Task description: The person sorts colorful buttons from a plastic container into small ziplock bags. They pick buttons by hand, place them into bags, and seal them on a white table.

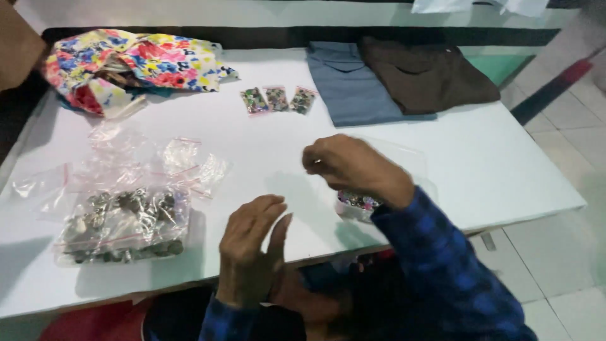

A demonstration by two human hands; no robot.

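**Small clear plastic tub of mixed coloured pieces, under the right wrist**

The small clear plastic tub of mixed coloured pieces (pixel 355 205) stands near the front edge of the white counter (pixel 480 158), partly hidden by our right forearm, so we see only its near side: a low see-through wall packed with tiny pink, green and silvery bits, too small to tell apart. Our right hand (pixel 350 165) is raised just above and behind it, fingers curled in and pinched together; something small may be nipped at the fingertips, but we cannot tell what, or be sure of it. We judge the tub sits there so the hand can dip in with little travel.

Our left hand (pixel 252 249) hangs at the counter's front edge, fingers loosely apart and empty, touching nothing.

To the left lies a large clear zip bag of grey metallic pieces (pixel 123 227), with several empty small clear zip bags (pixel 183 158) strewn just behind it. Three small filled zip bags (pixel 278 99) lie in a tidy row farther back, well apart from the loose ones. Beyond are a flowered multicoloured cloth (pixel 132 63), a folded grey-blue garment (pixel 350 85) and a folded dark brown garment (pixel 426 72) overlapping it.
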